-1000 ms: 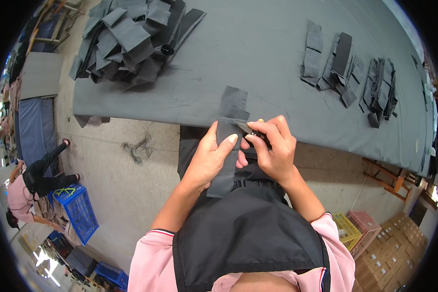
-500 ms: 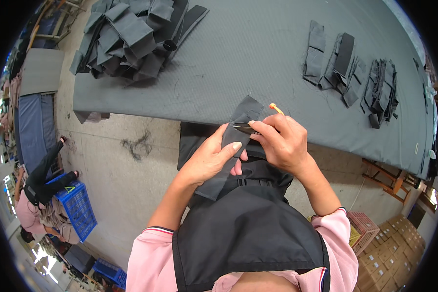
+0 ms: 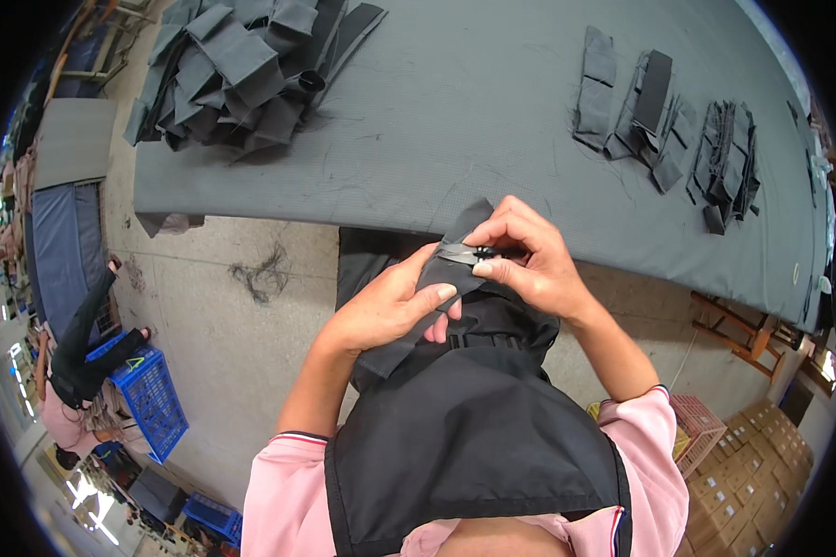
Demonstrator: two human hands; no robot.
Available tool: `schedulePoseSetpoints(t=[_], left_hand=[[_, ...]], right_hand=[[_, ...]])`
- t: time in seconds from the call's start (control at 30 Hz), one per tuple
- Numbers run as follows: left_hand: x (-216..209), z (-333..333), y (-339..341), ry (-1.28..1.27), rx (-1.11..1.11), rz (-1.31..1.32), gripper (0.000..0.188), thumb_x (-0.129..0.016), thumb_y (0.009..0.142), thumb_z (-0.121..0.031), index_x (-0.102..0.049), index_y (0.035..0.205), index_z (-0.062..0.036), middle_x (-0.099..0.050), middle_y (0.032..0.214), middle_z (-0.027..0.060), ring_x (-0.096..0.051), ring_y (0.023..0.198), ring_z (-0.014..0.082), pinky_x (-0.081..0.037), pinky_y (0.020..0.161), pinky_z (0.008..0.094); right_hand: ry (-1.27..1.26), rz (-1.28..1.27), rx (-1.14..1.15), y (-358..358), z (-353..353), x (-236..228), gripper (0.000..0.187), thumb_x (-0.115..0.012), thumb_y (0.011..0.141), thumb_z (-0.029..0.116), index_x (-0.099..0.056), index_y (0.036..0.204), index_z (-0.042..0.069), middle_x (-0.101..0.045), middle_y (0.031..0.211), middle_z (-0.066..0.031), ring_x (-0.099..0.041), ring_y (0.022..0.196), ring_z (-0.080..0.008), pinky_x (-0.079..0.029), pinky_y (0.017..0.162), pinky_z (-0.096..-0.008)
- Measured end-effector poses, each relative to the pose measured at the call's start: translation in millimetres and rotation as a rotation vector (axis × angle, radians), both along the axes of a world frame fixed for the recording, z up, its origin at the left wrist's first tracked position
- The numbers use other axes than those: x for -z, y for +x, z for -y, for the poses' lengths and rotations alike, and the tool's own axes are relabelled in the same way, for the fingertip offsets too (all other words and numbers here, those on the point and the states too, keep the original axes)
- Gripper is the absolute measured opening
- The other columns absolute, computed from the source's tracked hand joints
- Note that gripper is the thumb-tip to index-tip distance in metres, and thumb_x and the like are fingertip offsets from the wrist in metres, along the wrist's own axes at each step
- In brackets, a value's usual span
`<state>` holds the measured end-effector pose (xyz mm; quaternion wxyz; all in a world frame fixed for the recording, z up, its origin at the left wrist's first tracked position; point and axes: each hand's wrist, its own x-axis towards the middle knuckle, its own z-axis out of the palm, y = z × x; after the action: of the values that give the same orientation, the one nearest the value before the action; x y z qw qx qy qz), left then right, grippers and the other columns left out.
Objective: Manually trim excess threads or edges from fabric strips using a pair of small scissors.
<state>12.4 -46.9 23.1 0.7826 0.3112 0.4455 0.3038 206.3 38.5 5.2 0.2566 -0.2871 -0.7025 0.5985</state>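
My left hand [image 3: 387, 304] grips a dark grey fabric strip [image 3: 441, 273] just off the table's near edge, its thumb flat on top and fingertips showing beneath. One end of the strip points up toward the table; the other hangs over my left wrist. In my right hand [image 3: 535, 262] is a pair of thread snips [image 3: 459, 253], pinched near the black part by thumb and fingers. Their metal blades lie against the cloth, pointing left toward my left fingers. Whether the blade tips are apart is too small to tell.
A grey-covered table [image 3: 437, 158] spans the far side, strewn with loose threads. On it lie a heap of grey fabric pieces [image 3: 237, 79] at left and smaller stacks [image 3: 655, 97] at right. A person [image 3: 79, 371] bends near a blue crate [image 3: 153, 399]. Cartons [image 3: 752, 473] stand lower right.
My right hand has turned and lowered slightly, and the snips' orange end no longer shows. The upper part of the strip has bent, and its top end has shifted a little right.
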Motion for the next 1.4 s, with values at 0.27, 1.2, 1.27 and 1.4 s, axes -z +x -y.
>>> schedulePoseSetpoints(t=[0.27, 1.2, 1.27, 1.4], left_hand=[[-2.8, -6.0, -1.9, 0.029, 0.086, 0.016, 0.033, -0.05, 0.096, -0.016, -0.041, 0.122, 0.0018, -0.061, 0.086, 0.0081, -0.059, 0.063, 0.0125, -0.05, 0.061, 0.0259], [1.9, -6.9, 12.7, -0.012, -0.143, 0.014, 0.043, -0.049, 0.094, -0.015, -0.036, 0.131, 0.0034, -0.06, 0.085, 0.0084, -0.059, 0.062, 0.0131, -0.052, 0.058, 0.0276], [0.3, -6.9, 13.3, -0.013, -0.161, 0.048, 0.037, -0.049, 0.094, -0.016, -0.04, 0.126, 0.0013, -0.059, 0.085, 0.0084, -0.058, 0.062, 0.013, -0.052, 0.058, 0.0273], [4.5, -6.0, 13.2, -0.017, -0.154, 0.094, 0.037, -0.049, 0.094, -0.016, -0.04, 0.126, 0.001, -0.059, 0.086, 0.0088, -0.058, 0.062, 0.0135, -0.052, 0.058, 0.0275]], right_hand=[[-0.955, -0.265, 0.074, 8.0, 16.7, 8.4, 0.026, -0.072, 0.078, 0.011, -0.065, 0.101, 0.002, -0.05, 0.081, 0.0018, -0.049, 0.067, -0.0044, -0.036, 0.054, -0.0182], [0.544, 0.181, 0.416, -9.9, 36.7, -0.2, 0.029, -0.073, 0.069, 0.0, -0.065, 0.097, 0.003, -0.053, 0.077, -0.0077, -0.057, 0.055, -0.0178, -0.046, 0.046, -0.0287], [0.569, 0.163, 0.433, -11.1, 36.5, -0.7, 0.029, -0.073, 0.069, 0.0, -0.065, 0.096, 0.003, -0.052, 0.075, -0.0071, -0.058, 0.055, -0.0177, -0.046, 0.046, -0.0289], [0.556, 0.172, 0.446, -9.6, 38.6, 1.2, 0.028, -0.073, 0.068, 0.0, -0.065, 0.095, 0.003, -0.051, 0.074, -0.0068, -0.058, 0.055, -0.0177, -0.046, 0.047, -0.0289]])
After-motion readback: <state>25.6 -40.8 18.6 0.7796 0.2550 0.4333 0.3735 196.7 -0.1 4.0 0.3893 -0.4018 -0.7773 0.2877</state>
